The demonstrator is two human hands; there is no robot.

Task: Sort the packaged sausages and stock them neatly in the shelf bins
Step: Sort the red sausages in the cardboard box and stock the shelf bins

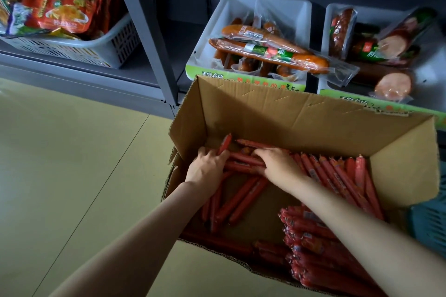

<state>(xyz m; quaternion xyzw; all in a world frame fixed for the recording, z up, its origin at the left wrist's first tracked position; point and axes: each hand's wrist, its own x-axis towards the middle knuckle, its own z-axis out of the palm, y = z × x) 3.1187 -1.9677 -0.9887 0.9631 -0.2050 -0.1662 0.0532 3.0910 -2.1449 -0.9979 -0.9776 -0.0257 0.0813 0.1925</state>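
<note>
Both hands reach into the open brown cardboard box, left hand and right hand each with its grip curled round thin red plastic-cased sausage sticks; light, stiff, probably slippery, best gathered mid-length in bundles

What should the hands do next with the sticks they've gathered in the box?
Probably close both hands on that bundle and lift it out. The left hand and right hand bracket a bunch of red sausage sticks in the cardboard box, and the shelf bins sit just behind it.
</note>
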